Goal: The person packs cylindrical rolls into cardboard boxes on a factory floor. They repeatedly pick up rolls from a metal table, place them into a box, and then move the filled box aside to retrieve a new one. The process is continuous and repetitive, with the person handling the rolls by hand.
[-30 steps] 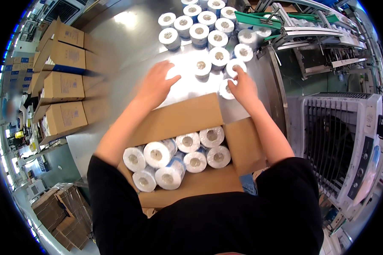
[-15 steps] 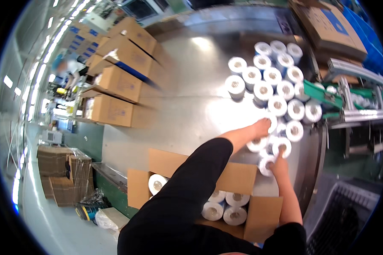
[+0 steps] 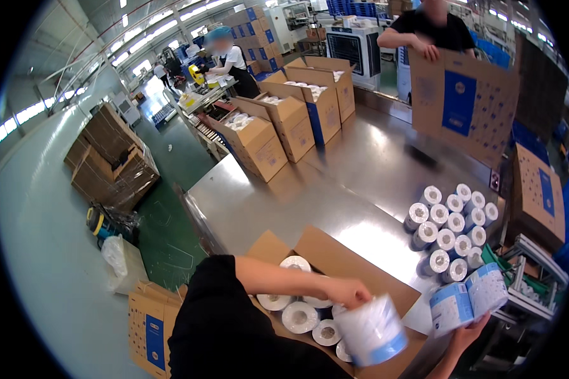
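Observation:
My left hand (image 3: 349,292) grips a wrapped paper roll (image 3: 374,333), white with a light blue band and blurred by motion. It hangs tilted over the open cardboard box (image 3: 360,259) in front of me. Inside the box, several white paper rolls (image 3: 300,317) stand with their cores facing up; my left arm hides some. To the right of the box, my right hand (image 3: 466,333) holds two wrapped paper rolls (image 3: 452,308) side by side from below, both in blue and white film. Beyond them, a cluster of upright rolls (image 3: 446,239) stands on the metal table.
Several filled open cartons (image 3: 259,148) line the table's far left. Across the metal table (image 3: 354,170), a person in black holds a flat cardboard carton (image 3: 458,101). A metal frame with green guides (image 3: 518,268) is at the right. Another person works behind the cartons.
Both hands have come back from the table cluster with rolls lifted, the left to above the box, the right beside it. The view has swung, showing the person with the flat carton.

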A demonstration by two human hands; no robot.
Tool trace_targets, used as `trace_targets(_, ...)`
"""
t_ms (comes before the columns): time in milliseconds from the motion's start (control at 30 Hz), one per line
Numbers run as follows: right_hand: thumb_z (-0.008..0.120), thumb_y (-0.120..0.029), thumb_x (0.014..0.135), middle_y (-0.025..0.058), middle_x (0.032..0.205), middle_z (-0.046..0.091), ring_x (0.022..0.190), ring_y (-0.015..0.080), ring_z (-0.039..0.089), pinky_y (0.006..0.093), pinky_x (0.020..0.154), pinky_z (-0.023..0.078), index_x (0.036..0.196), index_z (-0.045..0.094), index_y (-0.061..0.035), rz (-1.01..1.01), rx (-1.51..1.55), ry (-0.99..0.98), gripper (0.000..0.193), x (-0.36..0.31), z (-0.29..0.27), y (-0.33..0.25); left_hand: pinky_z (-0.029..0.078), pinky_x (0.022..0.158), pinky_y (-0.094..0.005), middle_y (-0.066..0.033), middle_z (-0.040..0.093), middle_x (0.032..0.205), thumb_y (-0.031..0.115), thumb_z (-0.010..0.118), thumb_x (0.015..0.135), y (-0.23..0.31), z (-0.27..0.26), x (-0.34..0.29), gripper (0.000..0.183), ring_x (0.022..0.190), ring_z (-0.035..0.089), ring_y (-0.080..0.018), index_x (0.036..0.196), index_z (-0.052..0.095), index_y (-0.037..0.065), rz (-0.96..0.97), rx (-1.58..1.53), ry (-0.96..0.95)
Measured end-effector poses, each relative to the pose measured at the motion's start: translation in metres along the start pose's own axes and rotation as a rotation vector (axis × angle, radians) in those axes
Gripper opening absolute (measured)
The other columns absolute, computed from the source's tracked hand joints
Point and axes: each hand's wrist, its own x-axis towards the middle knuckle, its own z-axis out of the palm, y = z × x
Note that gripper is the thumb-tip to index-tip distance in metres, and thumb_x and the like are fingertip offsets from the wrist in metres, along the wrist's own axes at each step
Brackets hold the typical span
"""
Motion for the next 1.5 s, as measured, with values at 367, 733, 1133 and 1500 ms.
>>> trace_targets(367, 0.068, -0.033, 0.067, 0.0263, 0.089, 0.066, 0.085, 0.0417, 0.065, 0.0465, 0.078, 0.052, 0.137, 0.024, 0.0123, -0.051, -1.062, -1.274, 0.094, -0.172, 0.138, -0.119, 0.035, 0.087, -0.0374, -0.0124, 0.052, 0.093, 0.023, 0.066, 0.064, -0.13, 0.048, -0.013, 0.017, 0.101, 0.046, -0.0308, 0.078, 0.073, 0.017, 0.445, 1.481, 0.153)
trace_targets(733, 0.076, -0.039, 0.072, 0.019, 0.091, 0.068, 0.086, 0.0315, 0.067, 0.0397, 0.079, 0.053, 0.129, 0.046, 0.0012, -0.123, -0.957, -0.331, 0.076, -0.174, 0.035, -0.074, 0.043, 0.096, -0.0451, -0.0194, 0.054, 0.124, 0.039, 0.079, 0.066, -0.128, -0.04, -0.195, 0.063, 0.116, 0.051, -0.0333, 0.116, 0.061, 0.006, -0.414, 0.969, 1.481)
trace_targets(1133, 0.062, -0.023, 0.089, 0.0124, 0.111, 0.061, 0.101, 0.0238, 0.06, 0.0347, 0.089, 0.047, 0.119, 0.055, 0.0017, 0.37, 0.055, -0.354, 0.039, -0.182, 0.111, -0.064, 0.043, 0.089, -0.0448, -0.0164, 0.058, 0.112, 0.035, 0.057, 0.085, -0.14, -0.01, -0.102, 0.032, 0.105, 0.055, -0.0327, 0.103, 0.062, 0.009, 0.182, 1.035, 1.211)
trace_targets(1500, 0.069, -0.019, 0.086, 0.0133, 0.125, 0.051, 0.113, 0.0241, 0.053, 0.0359, 0.096, 0.045, 0.137, 0.035, -0.0026, 0.558, 0.307, -0.372, 0.063, -0.242, 0.141, -0.036, 0.032, 0.1, -0.0515, -0.0182, 0.051, 0.102, 0.043, 0.066, 0.074, -0.075, -0.002, -0.009, 0.052, 0.103, 0.044, -0.0327, 0.103, 0.056, 0.0, 0.627, 1.272, 1.137)
